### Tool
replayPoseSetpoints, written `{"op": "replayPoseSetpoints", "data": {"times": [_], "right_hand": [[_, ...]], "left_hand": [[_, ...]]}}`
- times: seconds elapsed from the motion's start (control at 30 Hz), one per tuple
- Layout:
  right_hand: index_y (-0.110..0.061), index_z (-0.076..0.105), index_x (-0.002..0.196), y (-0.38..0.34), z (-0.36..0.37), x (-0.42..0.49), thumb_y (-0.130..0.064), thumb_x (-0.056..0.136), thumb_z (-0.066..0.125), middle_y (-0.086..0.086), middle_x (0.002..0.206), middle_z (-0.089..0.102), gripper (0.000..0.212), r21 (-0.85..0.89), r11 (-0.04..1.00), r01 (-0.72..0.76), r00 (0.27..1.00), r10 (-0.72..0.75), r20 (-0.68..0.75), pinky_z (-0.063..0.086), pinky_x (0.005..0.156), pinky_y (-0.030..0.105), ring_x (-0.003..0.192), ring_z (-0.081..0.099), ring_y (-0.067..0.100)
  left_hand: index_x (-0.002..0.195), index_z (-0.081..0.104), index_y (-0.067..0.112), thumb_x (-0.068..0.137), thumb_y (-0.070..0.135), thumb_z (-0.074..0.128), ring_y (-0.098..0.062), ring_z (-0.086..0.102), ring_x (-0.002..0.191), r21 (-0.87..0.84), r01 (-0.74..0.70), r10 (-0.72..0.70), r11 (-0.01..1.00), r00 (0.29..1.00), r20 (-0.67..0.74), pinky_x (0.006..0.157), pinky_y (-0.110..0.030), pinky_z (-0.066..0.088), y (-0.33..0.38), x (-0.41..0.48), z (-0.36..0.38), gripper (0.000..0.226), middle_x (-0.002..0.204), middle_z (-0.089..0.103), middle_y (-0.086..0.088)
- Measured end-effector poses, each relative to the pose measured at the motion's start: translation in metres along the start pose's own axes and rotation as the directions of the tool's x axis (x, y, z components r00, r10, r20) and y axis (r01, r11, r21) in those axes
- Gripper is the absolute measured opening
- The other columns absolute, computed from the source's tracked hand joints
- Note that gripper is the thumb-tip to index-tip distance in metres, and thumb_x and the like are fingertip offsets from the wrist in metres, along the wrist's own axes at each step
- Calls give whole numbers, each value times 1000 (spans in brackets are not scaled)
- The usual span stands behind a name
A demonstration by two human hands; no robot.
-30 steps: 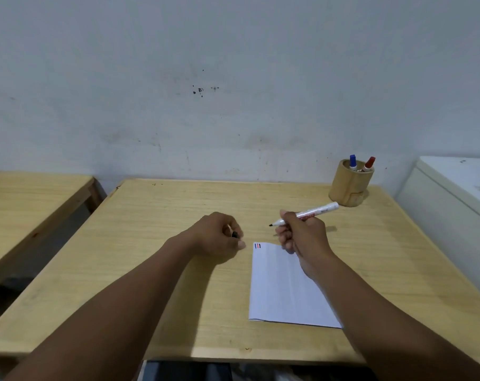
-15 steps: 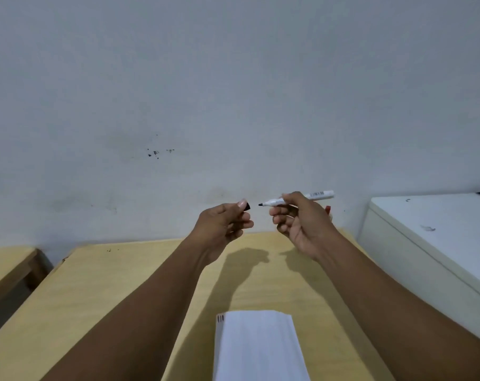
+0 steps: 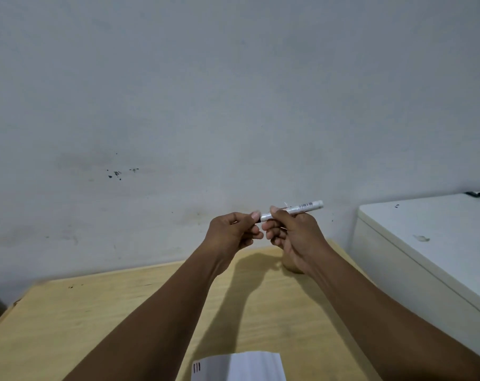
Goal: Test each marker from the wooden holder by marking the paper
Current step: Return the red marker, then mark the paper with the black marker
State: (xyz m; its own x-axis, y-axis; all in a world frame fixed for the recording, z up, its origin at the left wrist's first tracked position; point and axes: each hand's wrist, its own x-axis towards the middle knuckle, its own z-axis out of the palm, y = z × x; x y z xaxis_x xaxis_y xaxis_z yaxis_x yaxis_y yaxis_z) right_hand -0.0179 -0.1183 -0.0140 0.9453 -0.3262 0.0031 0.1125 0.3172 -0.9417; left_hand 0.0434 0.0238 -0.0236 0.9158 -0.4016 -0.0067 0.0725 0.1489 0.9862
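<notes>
Both hands are raised in front of the wall, above the table. My right hand (image 3: 293,232) grips a white marker (image 3: 302,207) by its barrel, its tail pointing up and right. My left hand (image 3: 233,229) pinches the black cap (image 3: 258,220), which now meets the marker's tip end. The white paper (image 3: 241,367) lies at the near table edge, with short dark and red strokes at its top left corner. Only a sliver of the wooden holder (image 3: 288,264) shows behind my right wrist; its markers are hidden.
The light wooden table (image 3: 96,320) runs from the wall toward me. A white cabinet (image 3: 425,243) stands at the right, taller than the table, with a small dark object (image 3: 473,193) at its back. The grey wall has dark specks.
The hands rose from the paper and came together; the gap between cap and marker tip has closed. The view tilted up, so the paper slid to the bottom edge.
</notes>
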Motion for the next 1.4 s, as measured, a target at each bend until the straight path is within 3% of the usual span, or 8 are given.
{"op": "replayPoseSetpoints", "data": {"times": [0.13, 0.33, 0.43, 0.6, 0.77, 0.9, 1.0, 1.4], "right_hand": [[-3, 66, 95, -6, -1, 12, -27, 99, 64, 7, 61, 68, 25, -29, 999, -36, 999, 36, -13, 35, 38, 20, 45, 55, 12], [-3, 69, 84, -48, -31, 36, -60, 94, 56, 9, 55, 65, 59, -457, 867, -196, 970, 103, -219, 27, 30, 16, 33, 44, 12], [-1, 70, 86, -62, -60, 41, -55, 97, 54, 10, 61, 66, 58, -515, 841, -169, 943, -13, -331, 34, 38, 21, 40, 45, 15], [-4, 67, 87, -66, -86, 39, -46, 97, 57, 11, 63, 67, 44, -558, 815, -158, 937, -55, -346, 35, 42, 24, 42, 46, 17], [-5, 67, 86, -66, -93, 38, -42, 97, 60, 11, 64, 67, 39, -578, 806, -132, 941, -82, -329, 35, 41, 23, 42, 47, 18], [-5, 68, 90, -68, -92, 37, -41, 98, 60, 11, 66, 68, 38, -578, 808, -115, 947, -87, -310, 37, 42, 24, 43, 49, 18], [-4, 69, 93, -65, -88, 36, -41, 98, 59, 10, 67, 69, 38, -591, 800, -108, 955, -83, -286, 40, 45, 25, 45, 51, 18], [-4, 70, 95, -51, -88, 39, -38, 98, 60, 10, 69, 70, 36, -604, 788, -120, 964, -54, -262, 38, 43, 24, 45, 53, 17]], "left_hand": [[74, 68, 12, 89, 24, 78, -13, 71, 60, 58, -62, 65, 996, 997, -44, 71, -30, 52, 9, 17, 9, 22, 60, 63, 0], [82, 72, 9, 88, 26, 80, -15, 72, 60, 271, -163, 199, 948, 974, -109, 62, -25, 50, 21, 46, 18, 19, 66, 68, -2], [84, 73, 7, 87, 26, 80, -14, 72, 60, 452, -220, 282, 865, 957, -73, 63, -24, 51, 23, 58, 25, 21, 70, 71, -3], [88, 74, 7, 88, 28, 79, -11, 70, 58, 629, -268, 318, 730, 947, 35, 52, -14, 50, 23, 69, 40, 21, 72, 76, -6], [88, 75, 6, 89, 27, 78, -12, 68, 59, 672, -296, 317, 679, 944, 96, 47, -12, 45, 32, 69, 56, 21, 75, 76, -10], [86, 76, 9, 89, 27, 77, -21, 70, 70, 706, -320, 334, 632, 934, 124, 61, -27, 55, 42, 67, 56, 18, 75, 75, -8], [86, 74, 10, 90, 27, 77, -15, 67, 64, 728, -307, 297, 612, 943, 148, 50, -14, 49, 40, 63, 54, 18, 68, 71, -2], [85, 74, 12, 88, 25, 79, -26, 75, 84, 792, -307, 258, 527, 946, 195, 64, -26, 55, 43, 67, 50, 14, 79, 74, -4]]}}
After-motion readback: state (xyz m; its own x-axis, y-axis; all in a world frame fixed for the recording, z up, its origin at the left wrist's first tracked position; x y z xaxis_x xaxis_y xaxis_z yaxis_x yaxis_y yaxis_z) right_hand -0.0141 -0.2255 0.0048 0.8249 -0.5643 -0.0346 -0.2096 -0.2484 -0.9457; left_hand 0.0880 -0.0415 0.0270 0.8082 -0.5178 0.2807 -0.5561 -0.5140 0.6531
